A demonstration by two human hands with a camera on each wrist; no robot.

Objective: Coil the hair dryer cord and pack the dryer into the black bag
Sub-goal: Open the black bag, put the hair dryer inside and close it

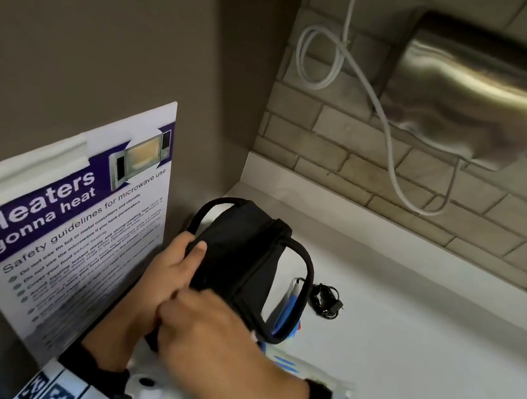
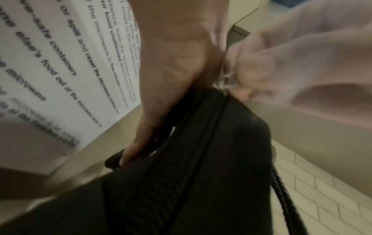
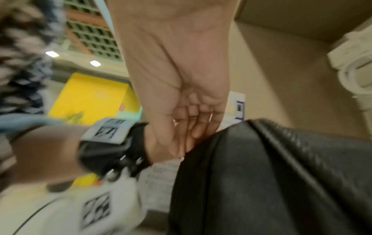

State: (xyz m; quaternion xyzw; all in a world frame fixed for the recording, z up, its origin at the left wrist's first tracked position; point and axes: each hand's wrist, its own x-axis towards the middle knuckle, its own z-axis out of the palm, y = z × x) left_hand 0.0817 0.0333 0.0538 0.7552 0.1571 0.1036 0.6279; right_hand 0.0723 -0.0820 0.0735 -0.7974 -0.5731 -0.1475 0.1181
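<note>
Resting on white counter (image 1: 407,325): black bag (image 1: 240,251), clamped at near end by left-hand grip (image 1: 171,274); right-hand grip (image 1: 209,335) pinched zipper pull (image 2: 226,79) alongside. Small coiled black cable (image 1: 327,299) lay beyond.

Left hand (image 1: 171,274) curled in a grip (thumb on top), right hand (image 1: 216,336) pinching beside it
</note>
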